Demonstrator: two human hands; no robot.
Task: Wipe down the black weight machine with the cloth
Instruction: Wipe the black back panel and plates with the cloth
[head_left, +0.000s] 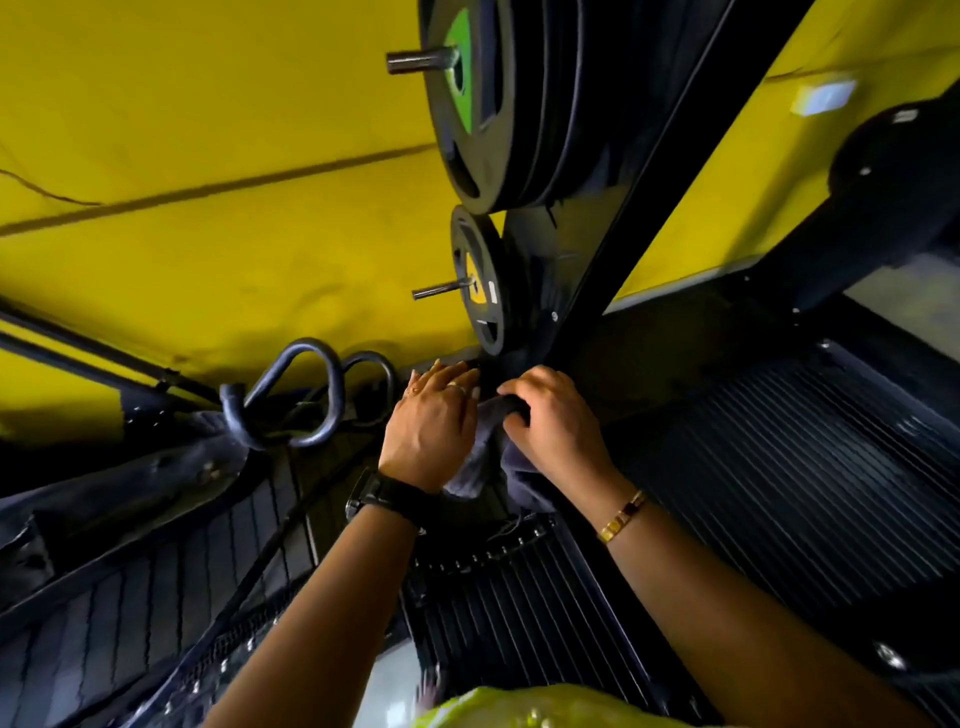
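A dark grey cloth (480, 457) is gripped by the fingers (519, 397). Beyond the fingers, a black weight machine frame (649, 197) is backed by a yellow wall (208, 130). Above them, a large black weight plate (467, 130) is marked green, a smaller weight plate (480, 301) yellow. Right of them, a black footplate (779, 441) is ribbed.

Bright yellow wall (208, 130), murky shadows below, fisheye warp, soft blur at edges.

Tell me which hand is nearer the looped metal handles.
Left. The left hand lies just right of the looped metal handles; the right hand grips the cloth farther right.
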